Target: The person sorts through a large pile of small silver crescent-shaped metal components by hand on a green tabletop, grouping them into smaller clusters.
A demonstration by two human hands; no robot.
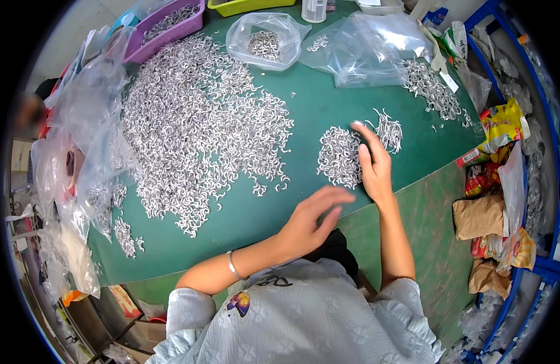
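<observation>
My right hand [376, 167] rests at the near edge of the green table, its thumb and forefinger stretched out and apart. Its fingertips lie between a small pile of silvery curved metal pieces [339, 156] and a smaller heap of similar pieces [389, 131] beyond it. I see nothing held in it. Just left of it, my left hand [313, 221] hangs near the table's edge, slightly blurred, thumb apart from the fingers and holding nothing visible. A much larger spread of the same curved pieces [183, 121] covers the table's left half.
An open clear bag [264, 42] with metal pieces stands at the back, beside a purple basket [164, 27]. Flat plastic bags [371, 54] and another pile of pieces [431, 91] lie at the back right. Blue shelving [550, 151] and bagged goods line the right side.
</observation>
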